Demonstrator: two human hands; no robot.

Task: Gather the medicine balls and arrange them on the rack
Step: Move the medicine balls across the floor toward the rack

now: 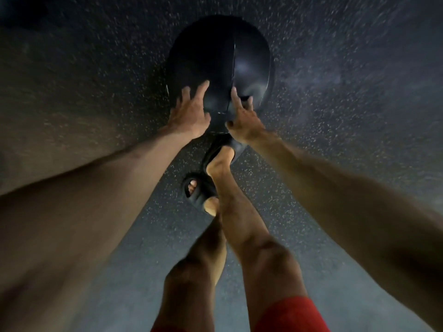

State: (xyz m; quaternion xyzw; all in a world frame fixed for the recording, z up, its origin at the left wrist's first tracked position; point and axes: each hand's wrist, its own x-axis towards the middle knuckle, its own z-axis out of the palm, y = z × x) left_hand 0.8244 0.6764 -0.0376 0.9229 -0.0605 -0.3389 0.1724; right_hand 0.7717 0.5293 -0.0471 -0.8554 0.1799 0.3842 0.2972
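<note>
A large black medicine ball [223, 61] with a seam down its middle lies on the dark speckled floor straight ahead of me. My left hand [189, 111] lies on the ball's near left side with fingers spread. My right hand [242, 118] presses the near right side, fingers apart against the surface. Both arms reach down and forward. The ball rests on the floor. The frame is blurred. No rack shows in this view.
Dark speckled rubber floor [335, 104] fills the view all around the ball. My own legs, red shorts [287, 315] and black sandals [199, 188] stand just behind the ball, one foot close to its near edge.
</note>
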